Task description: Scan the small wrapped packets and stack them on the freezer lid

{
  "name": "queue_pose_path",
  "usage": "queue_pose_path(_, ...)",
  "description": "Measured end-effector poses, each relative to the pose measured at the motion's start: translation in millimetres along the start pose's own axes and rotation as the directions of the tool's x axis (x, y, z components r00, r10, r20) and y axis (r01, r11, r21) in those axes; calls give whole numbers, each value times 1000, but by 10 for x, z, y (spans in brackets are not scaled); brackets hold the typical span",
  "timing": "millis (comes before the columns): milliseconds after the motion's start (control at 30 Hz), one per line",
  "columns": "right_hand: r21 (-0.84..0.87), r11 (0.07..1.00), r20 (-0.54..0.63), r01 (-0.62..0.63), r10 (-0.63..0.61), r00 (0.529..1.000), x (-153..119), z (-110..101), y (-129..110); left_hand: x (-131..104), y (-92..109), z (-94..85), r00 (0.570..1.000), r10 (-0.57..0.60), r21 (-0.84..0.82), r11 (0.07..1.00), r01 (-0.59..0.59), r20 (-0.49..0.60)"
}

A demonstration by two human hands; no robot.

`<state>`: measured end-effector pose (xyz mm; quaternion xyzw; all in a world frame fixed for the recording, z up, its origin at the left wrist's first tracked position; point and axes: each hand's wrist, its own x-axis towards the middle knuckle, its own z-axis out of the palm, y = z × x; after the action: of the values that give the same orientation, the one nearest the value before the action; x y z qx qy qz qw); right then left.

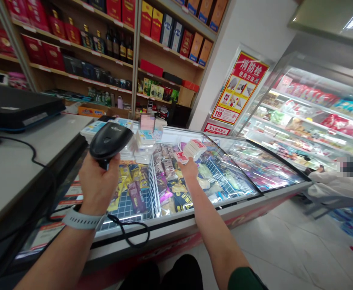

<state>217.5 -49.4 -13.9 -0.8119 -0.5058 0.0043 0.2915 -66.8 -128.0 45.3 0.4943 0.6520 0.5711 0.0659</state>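
My left hand (pixel 99 183) grips a black handheld barcode scanner (pixel 111 141) with its cable hanging down past the wrist. A grey watch strap circles that wrist. Farther right, my right hand (pixel 189 169) is stretched over the chest freezer, its fingers closed on a small red-and-white card (pixel 180 156). Right beside that card, a stack of similar red-and-white cards (pixel 195 149) appears to rest on the freezer's glass. Several piles of blue-and-white cards (pixel 146 141) stand just beyond the scanner.
Frozen packets in white wire baskets (pixel 154 189) fill the chest freezer (pixel 249 207). A counter (pixel 58 137) with a dark device (pixel 19 104) lies left. Behind are liquor shelves (pixel 104 60); a lit display fridge (pixel 321 112) stands right, with a seated person (pixel 336 181) nearby.
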Motion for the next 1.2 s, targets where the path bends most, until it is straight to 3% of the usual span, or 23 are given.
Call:
queue_pose_path(167, 51, 992, -70, 117, -113, 991, -109, -95, -212, 33, 12, -11, 998, -55, -34, 998, 54, -5)
queue_pose_path(400, 181, 934, -155, 309, -283, 946, -283, -210, -1066, 57, 14, -24, 996, -71, -100, 993, 66, -46)
queue_pose_path(533, 193, 934, -154, 300, -273, 949, -351, -207, -1476, 73, -27, -17, 996, -75, -114, 991, 70, -42)
queue_pose_path(700, 150, 950, -128, 273, -255, 958, -347, -146, -1677, 85, -66, -3, 997, -73, -122, 990, 69, -27)
queue_pose_path(833, 179, 938, -125, 296, -277, 953, -302, -121, -1638, 79, -42, -18, 996, -90, -114, 990, 87, -20)
queue_pose_path(933, 154, 907, -225, 391, -353, 908, -267, -130, -1445, 76, -38, -17, 997, -80, -120, 990, 78, -16)
queue_pose_path(1067, 14, 855, -396, 519, -472, 788, -199, -185, -937, 71, -58, 12, 998, -59, -110, 992, 57, -17)
queue_pose_path(1200, -137, 760, -495, 636, -608, 620, -114, -244, -377, 31, -71, 55, 997, 37, -68, 997, -32, 63)
